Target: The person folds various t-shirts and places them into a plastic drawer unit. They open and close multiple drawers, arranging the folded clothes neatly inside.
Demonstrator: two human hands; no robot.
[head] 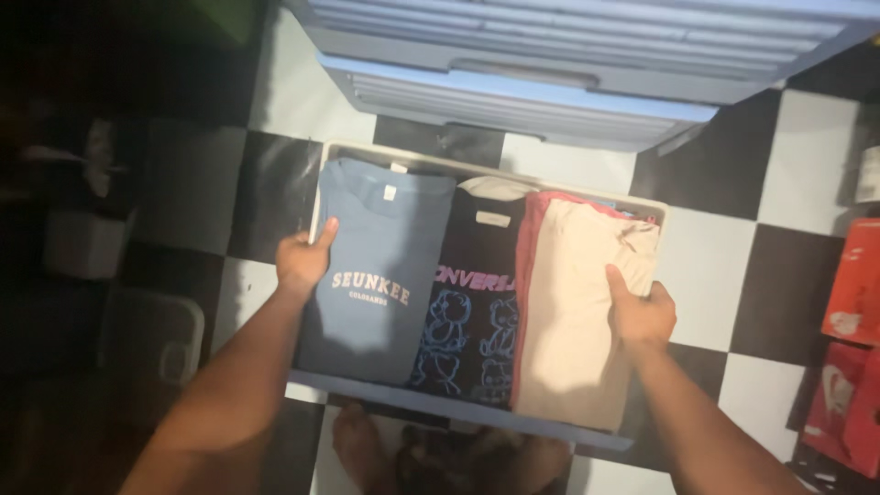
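Both hands grip a pulled-out drawer [477,410] by its two sides. On the left, the left hand [302,258] is curled over the drawer's left wall, thumb raised along the edge of a folded blue shirt [376,275]. On the right, the right hand [640,313] is closed over the right wall, thumb lying on a folded beige garment [577,321]. How tightly the fingers wrap beneath cannot be seen, since they go down outside the walls.

This drawer sits in the middle of the view, held above a black-and-white chequered floor [706,275], its pale blue front edge nearest and its cream far wall just under a blue plastic drawer cabinet [568,64] at the top. Three folded stacks fill it side by side. That blue shirt lies leftmost, with pale lettering across its chest and a small white neck label at the far end. A black shirt [477,312] lies in the middle, with pink lettering, blue outlined bear figures toward the near end and a small pale rectangular neck label. The beige garment lies rightmost, a red layer showing along its left edge.

Bare feet [367,454] stand on the floor just near of the drawer. Red boxes [852,339] with white markings stand at the far right edge. Dim pale shapes on the dark left cannot be made out.
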